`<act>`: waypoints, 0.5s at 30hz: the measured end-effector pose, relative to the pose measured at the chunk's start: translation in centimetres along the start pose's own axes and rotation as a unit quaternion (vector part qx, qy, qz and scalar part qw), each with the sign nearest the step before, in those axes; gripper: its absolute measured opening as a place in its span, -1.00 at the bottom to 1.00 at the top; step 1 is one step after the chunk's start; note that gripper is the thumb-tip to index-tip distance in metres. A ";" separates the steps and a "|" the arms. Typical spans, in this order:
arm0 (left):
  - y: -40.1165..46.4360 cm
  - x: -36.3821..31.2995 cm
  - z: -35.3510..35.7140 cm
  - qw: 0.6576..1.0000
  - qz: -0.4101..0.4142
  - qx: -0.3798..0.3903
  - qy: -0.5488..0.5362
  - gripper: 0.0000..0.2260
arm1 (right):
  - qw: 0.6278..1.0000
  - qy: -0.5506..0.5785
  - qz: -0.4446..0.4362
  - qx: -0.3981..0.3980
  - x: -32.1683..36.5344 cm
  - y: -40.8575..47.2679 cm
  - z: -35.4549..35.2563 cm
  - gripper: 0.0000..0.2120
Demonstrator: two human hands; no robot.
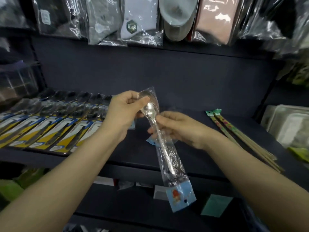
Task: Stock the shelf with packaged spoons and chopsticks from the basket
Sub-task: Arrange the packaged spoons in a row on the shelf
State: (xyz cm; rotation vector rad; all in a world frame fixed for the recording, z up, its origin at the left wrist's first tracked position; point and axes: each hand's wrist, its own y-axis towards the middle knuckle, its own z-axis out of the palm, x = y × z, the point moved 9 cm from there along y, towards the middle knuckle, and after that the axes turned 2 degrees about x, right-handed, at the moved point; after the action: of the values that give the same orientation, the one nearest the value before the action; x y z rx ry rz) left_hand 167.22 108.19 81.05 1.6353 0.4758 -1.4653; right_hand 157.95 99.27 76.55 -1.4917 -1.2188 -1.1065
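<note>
A metal spoon in a clear plastic sleeve (168, 158) with a blue card end hangs over the dark shelf (192, 101). My left hand (123, 111) pinches the sleeve's top by the spoon's bowl. My right hand (178, 126) grips the sleeve around the spoon's neck. A second blue card corner (151, 142) shows under my right hand; whether it is another packet I cannot tell. A row of packaged spoons on yellow and blue cards (50, 124) fills the shelf's left part. Packaged chopsticks with green tops (234, 131) lie on the shelf's right. The basket is out of view.
Bagged socks (138, 22) hang from the rail above the shelf. Pale trays in plastic (289, 124) stand at the right edge. A lower shelf holds small boxes (158, 191) and a teal card (216, 205). Bare shelf lies between the spoon row and the chopsticks.
</note>
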 end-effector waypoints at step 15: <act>-4.6 4.3 5.5 0.986 -0.147 0.073 0.034 -0.93 | 0.993 0.084 0.014 -0.079 -3.9 -4.3 -0.7 -0.87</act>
State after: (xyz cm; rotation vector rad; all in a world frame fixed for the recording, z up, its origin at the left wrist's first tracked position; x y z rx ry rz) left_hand 161.41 105.30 75.81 1.7928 0.6856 -1.6961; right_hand 153.21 98.37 73.30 -1.4939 -1.0109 -1.3069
